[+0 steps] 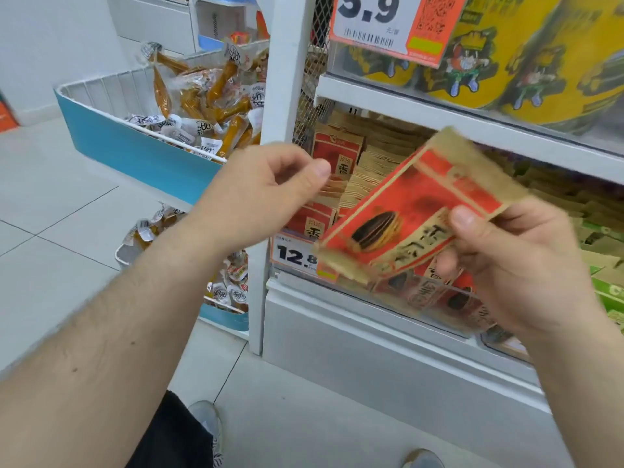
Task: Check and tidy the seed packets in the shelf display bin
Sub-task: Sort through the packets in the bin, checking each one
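My right hand (526, 265) pinches a red and tan seed packet (405, 204) with a sunflower seed printed on it, thumb on its front, and holds it tilted in front of the shelf. It is motion-blurred. My left hand (266, 194) hovers just left of the packet, fingers loosely curled and holding nothing. Behind them the clear-fronted display bin (388, 300) holds several more of the same packets (337, 153), some upright at the left, others stacked flat.
A price tag reading 12.8 (297, 255) hangs on the bin's front. Above it is a shelf of yellow snack tubs (526, 59) with a 5.9 tag (381, 21). To the left stand blue wire baskets (135, 150) of wrapped orange snacks. Green boxes (607, 292) lie at the right edge.
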`<action>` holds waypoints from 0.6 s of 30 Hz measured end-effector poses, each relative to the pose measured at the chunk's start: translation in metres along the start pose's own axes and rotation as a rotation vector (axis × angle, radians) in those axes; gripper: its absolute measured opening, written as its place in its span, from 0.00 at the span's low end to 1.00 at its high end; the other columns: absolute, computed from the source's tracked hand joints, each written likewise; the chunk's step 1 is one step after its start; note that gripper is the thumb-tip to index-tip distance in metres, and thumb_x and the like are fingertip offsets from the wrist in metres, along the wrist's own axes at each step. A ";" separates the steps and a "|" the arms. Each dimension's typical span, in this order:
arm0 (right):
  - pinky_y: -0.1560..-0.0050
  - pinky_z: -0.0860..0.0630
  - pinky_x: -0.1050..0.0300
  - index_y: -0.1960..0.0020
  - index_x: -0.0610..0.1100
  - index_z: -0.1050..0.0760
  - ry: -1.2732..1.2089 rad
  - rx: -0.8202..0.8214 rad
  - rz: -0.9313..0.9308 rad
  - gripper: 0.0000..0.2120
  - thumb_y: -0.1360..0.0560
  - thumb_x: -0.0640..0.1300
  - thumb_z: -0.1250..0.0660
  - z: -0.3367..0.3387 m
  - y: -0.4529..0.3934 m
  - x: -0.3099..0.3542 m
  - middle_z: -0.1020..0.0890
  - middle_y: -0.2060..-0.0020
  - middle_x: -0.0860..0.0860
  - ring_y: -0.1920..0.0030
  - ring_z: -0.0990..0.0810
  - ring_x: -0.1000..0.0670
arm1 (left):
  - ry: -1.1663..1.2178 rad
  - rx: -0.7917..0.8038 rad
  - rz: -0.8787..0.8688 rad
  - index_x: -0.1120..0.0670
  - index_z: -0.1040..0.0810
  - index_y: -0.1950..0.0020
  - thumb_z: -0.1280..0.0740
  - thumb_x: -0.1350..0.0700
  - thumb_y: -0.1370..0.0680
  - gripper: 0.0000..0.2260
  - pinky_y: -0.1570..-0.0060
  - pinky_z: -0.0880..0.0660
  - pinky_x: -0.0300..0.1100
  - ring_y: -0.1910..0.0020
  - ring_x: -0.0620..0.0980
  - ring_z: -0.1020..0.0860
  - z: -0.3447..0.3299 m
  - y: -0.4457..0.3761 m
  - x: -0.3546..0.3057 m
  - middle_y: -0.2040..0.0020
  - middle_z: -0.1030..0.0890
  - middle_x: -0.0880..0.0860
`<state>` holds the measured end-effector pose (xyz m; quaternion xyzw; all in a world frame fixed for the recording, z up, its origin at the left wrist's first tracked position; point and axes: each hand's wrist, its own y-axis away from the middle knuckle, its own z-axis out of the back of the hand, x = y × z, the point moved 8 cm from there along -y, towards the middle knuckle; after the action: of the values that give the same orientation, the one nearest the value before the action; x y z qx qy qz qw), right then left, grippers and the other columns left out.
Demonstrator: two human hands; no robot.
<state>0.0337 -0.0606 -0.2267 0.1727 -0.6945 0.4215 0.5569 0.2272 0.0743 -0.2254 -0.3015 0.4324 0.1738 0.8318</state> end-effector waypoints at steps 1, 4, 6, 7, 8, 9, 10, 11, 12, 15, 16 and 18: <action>0.70 0.23 0.59 0.56 0.46 0.19 -0.006 -0.024 0.056 0.14 0.36 0.53 0.24 0.004 -0.003 0.013 0.15 0.65 0.45 0.74 0.19 0.47 | -0.128 -0.067 -0.024 0.46 0.19 0.56 0.34 0.44 0.21 0.09 0.54 0.21 0.50 0.58 0.46 0.21 0.008 -0.007 -0.002 0.61 0.18 0.47; 0.66 0.20 0.56 0.52 0.47 0.19 -0.023 -0.068 0.131 0.16 0.34 0.55 0.25 0.008 -0.013 0.035 0.15 0.63 0.44 0.67 0.15 0.45 | -0.434 -0.024 -0.039 0.46 0.20 0.52 0.37 0.48 0.21 0.07 0.50 0.24 0.47 0.52 0.48 0.22 0.004 -0.028 -0.005 0.54 0.19 0.44; 0.64 0.19 0.55 0.54 0.48 0.18 -0.007 -0.080 0.135 0.14 0.33 0.56 0.26 0.002 -0.021 0.040 0.14 0.63 0.45 0.66 0.15 0.45 | -0.555 0.115 -0.078 0.47 0.23 0.55 0.40 0.48 0.19 0.09 0.55 0.26 0.46 0.53 0.51 0.23 -0.014 -0.039 -0.007 0.54 0.21 0.47; 0.63 0.19 0.53 0.56 0.48 0.17 0.021 -0.079 0.141 0.13 0.33 0.56 0.26 -0.001 -0.025 0.040 0.15 0.64 0.45 0.65 0.15 0.44 | -0.585 0.180 -0.094 0.48 0.25 0.57 0.40 0.47 0.19 0.10 0.59 0.28 0.44 0.55 0.51 0.24 -0.022 -0.043 -0.007 0.56 0.23 0.47; 0.62 0.19 0.52 0.57 0.49 0.17 0.070 -0.086 0.151 0.11 0.32 0.56 0.26 -0.005 -0.029 0.041 0.15 0.65 0.46 0.65 0.15 0.44 | -0.593 0.249 -0.078 0.49 0.26 0.56 0.40 0.47 0.19 0.10 0.63 0.31 0.43 0.57 0.50 0.24 -0.029 -0.047 -0.005 0.57 0.24 0.47; 0.62 0.19 0.50 0.59 0.49 0.16 0.132 -0.097 0.165 0.09 0.31 0.54 0.26 -0.007 -0.034 0.042 0.15 0.66 0.47 0.65 0.15 0.43 | -0.589 0.321 -0.038 0.50 0.26 0.55 0.39 0.46 0.19 0.10 0.65 0.33 0.41 0.58 0.48 0.25 -0.034 -0.051 -0.002 0.58 0.25 0.47; 0.61 0.19 0.49 0.59 0.49 0.16 0.191 -0.109 0.175 0.07 0.29 0.52 0.26 -0.007 -0.037 0.043 0.15 0.67 0.48 0.65 0.15 0.43 | -0.587 0.387 0.011 0.51 0.26 0.54 0.40 0.45 0.19 0.11 0.65 0.33 0.41 0.60 0.47 0.25 -0.039 -0.054 0.002 0.58 0.25 0.47; 0.61 0.19 0.49 0.60 0.49 0.17 0.237 -0.124 0.185 0.05 0.27 0.50 0.27 -0.005 -0.041 0.043 0.15 0.68 0.49 0.64 0.15 0.43 | -0.594 0.436 0.047 0.51 0.26 0.54 0.40 0.43 0.19 0.12 0.65 0.33 0.42 0.60 0.47 0.25 -0.041 -0.057 0.005 0.59 0.24 0.48; 0.61 0.19 0.49 0.59 0.48 0.17 0.263 -0.139 0.196 0.05 0.26 0.48 0.29 -0.002 -0.044 0.044 0.15 0.68 0.49 0.64 0.15 0.42 | -0.612 0.465 0.067 0.51 0.25 0.53 0.41 0.43 0.19 0.14 0.62 0.30 0.43 0.59 0.48 0.24 -0.043 -0.060 0.007 0.57 0.23 0.50; 0.58 0.19 0.48 0.50 0.46 0.18 0.263 -0.150 0.233 0.05 0.24 0.43 0.33 0.003 -0.049 0.047 0.14 0.65 0.51 0.60 0.14 0.42 | -0.687 0.557 0.122 0.54 0.20 0.48 0.43 0.39 0.20 0.21 0.46 0.25 0.50 0.51 0.53 0.22 -0.049 -0.071 0.014 0.48 0.20 0.53; 0.57 0.19 0.48 0.48 0.45 0.19 0.264 -0.137 0.234 0.07 0.24 0.42 0.33 0.001 -0.050 0.046 0.14 0.63 0.51 0.59 0.14 0.42 | -0.712 0.596 0.143 0.53 0.20 0.46 0.44 0.36 0.22 0.24 0.42 0.26 0.51 0.49 0.53 0.22 -0.054 -0.072 0.017 0.46 0.20 0.52; 0.55 0.18 0.50 0.45 0.45 0.19 0.286 -0.099 0.223 0.09 0.23 0.41 0.34 -0.005 -0.052 0.040 0.14 0.60 0.55 0.58 0.14 0.45 | -0.723 0.649 0.185 0.51 0.20 0.43 0.45 0.33 0.25 0.27 0.41 0.26 0.51 0.47 0.52 0.21 -0.064 -0.071 0.021 0.43 0.20 0.51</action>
<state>0.0612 -0.0782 -0.1692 0.0053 -0.6429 0.4660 0.6078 0.2389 -0.0211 -0.2463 0.0926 0.1729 0.1969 0.9606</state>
